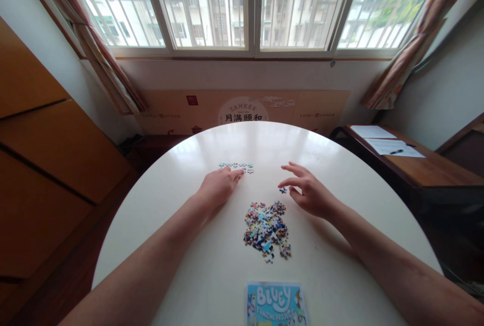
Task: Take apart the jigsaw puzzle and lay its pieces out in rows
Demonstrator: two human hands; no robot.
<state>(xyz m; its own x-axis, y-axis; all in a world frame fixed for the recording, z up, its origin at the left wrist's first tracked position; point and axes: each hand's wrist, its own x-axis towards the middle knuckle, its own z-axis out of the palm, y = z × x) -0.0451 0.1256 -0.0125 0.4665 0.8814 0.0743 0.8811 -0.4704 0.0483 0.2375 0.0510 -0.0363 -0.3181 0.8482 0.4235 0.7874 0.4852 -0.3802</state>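
Observation:
Near the far middle of the white table, a joined strip of light-blue puzzle pieces (235, 165) lies with a few pieces of a second row (249, 170) below it. My left hand (221, 185) rests at the strip, fingers close together and their tips on the pieces at its lower edge; what is under them is hidden. To the right, my right hand (308, 190) has a dark blue puzzle piece (283, 190) between thumb and index finger, low over the table. Its other fingers stretch out. Between my forearms lies a heap of loose puzzle pieces (266, 227), mixed in colour.
A blue "Bluey" picture sheet or box (277, 303) lies at the near edge of the round white table (181, 270). On the right, papers (393, 147) and a pen (397, 151) lie on a wooden side table (446, 170). A wooden cabinet (45, 175) stands left.

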